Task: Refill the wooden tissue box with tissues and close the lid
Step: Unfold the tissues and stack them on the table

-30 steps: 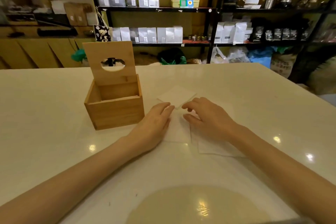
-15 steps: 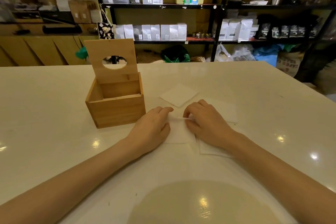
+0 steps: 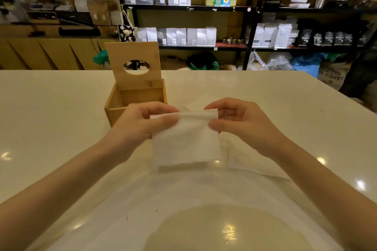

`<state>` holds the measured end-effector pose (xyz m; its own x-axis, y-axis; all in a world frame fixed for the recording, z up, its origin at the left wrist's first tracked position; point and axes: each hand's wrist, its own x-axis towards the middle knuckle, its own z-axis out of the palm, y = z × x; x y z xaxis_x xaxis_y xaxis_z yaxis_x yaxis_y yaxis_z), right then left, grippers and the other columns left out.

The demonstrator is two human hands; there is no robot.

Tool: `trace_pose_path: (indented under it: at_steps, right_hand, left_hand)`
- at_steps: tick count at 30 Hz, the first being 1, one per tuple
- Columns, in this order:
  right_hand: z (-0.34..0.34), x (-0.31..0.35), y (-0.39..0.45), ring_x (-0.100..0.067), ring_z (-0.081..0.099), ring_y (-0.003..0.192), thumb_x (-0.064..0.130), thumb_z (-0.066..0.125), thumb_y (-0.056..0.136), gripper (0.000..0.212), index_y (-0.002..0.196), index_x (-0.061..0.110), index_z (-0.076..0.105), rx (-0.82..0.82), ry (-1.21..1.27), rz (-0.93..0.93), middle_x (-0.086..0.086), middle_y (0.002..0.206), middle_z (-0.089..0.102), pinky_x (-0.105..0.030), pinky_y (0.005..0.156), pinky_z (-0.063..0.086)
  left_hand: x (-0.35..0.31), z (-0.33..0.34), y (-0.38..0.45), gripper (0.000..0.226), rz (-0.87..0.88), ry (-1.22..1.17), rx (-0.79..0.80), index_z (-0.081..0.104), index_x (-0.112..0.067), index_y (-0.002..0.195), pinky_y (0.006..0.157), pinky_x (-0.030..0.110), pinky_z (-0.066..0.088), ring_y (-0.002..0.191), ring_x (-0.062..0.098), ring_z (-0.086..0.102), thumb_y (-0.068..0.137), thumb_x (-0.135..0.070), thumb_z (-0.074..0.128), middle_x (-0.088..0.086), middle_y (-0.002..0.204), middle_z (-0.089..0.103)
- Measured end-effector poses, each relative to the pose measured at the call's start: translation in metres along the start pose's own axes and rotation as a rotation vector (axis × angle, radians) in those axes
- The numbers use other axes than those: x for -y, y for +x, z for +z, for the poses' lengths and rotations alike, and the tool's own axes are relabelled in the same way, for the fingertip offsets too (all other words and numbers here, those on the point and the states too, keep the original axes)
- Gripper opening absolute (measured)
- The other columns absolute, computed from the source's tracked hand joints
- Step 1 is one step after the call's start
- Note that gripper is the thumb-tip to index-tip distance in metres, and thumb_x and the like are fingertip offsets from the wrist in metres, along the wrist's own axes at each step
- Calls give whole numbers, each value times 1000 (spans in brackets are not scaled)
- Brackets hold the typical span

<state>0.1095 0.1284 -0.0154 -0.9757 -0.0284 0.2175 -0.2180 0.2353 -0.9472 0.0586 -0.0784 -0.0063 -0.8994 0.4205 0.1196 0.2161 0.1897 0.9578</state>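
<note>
We pinch the white folded tissue stack [image 3: 186, 140] centre-frame | left hand [image 3: 140, 124] and right hand [image 3: 240, 122] each grip a top corner, keeping it flat | light wooden tissue box [image 3: 135, 106], holed lid [image 3: 133, 65] upright behind, stands open to receive it.

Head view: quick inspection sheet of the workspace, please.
Surface: glossy cream table, light glare spots.
Job's things: wooden tissue box open, lid upright, no tissues visible inside; white tissue stack lifted off the table; loose tissues lie flat to its right.
Clutter: nothing seen.
Grippers: left hand and right hand pinch the stack's top corners.
Cables: nothing seen.
Surroundings: black shelves with pouches and kettles; bags on the floor.
</note>
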Motion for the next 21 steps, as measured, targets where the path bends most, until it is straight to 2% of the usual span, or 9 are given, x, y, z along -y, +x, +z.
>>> trace_pose_path:
  at_steps: [2,6,9,11,13,14,16,18,21]
  right_hand:
    - [1,5,-7,-12,66,62,-7,66,74,23,85,13,68,74,52,88,5,67,68,-19,60,53]
    - [4,1,-22,-20,63,55,-4,65,76,11,84,3,66,170,41,240,-6,66,64,-26,54,53]
    - [8,-6,-31,-19,59,52,4,62,81,4,82,4,65,135,-106,260,-5,58,63,-29,52,49]
    - [9,-12,-33,-13,57,54,12,60,82,8,78,9,67,92,-284,224,-2,59,63,-24,52,45]
    - [11,-17,-34,-6,54,57,17,60,81,10,75,15,67,67,-453,151,7,62,62,-13,52,40]
    - [12,-21,-33,-6,53,60,20,59,82,10,75,19,67,62,-536,115,10,65,61,-13,54,38]
    - [13,-27,-33,-9,51,71,24,58,83,10,78,22,66,59,-675,52,12,75,61,-21,64,40]
    - [14,-33,-33,-12,48,83,26,55,85,12,83,20,65,62,-800,-22,7,86,62,-30,73,43]
    - [16,-41,-35,-16,45,92,27,54,85,15,88,16,65,35,-951,-165,2,96,60,-32,74,43]
  left_hand:
    - [-3,-7,-3,8,-115,-67,60,73,-27,68,53,19,55,65,6,67,65,-30,67,-11,69,72]
    - [12,-5,-8,6,-219,26,120,73,-24,73,63,28,55,71,13,68,71,-24,67,-5,71,72]
    - [24,4,-16,9,-303,22,170,72,-17,80,60,25,54,71,15,68,74,-20,67,3,80,72]
    - [29,8,-19,9,-326,17,172,72,-15,81,56,23,54,68,14,68,74,-18,67,5,79,72]
    - [34,11,-22,8,-277,85,140,72,-16,82,54,20,54,68,14,68,77,-19,67,4,79,72]
    - [36,12,-23,7,-215,188,117,72,-19,82,52,20,53,67,12,67,78,-20,66,0,79,71]
    - [39,14,-23,6,-61,426,85,70,-24,82,51,20,53,69,12,63,80,-24,64,-10,78,67]
    - [40,15,-25,10,46,600,87,68,-25,89,57,12,48,75,6,59,82,-23,62,-17,80,62]
    - [43,16,-25,15,161,791,87,67,-24,96,62,8,37,83,6,57,82,-24,61,-12,89,61]
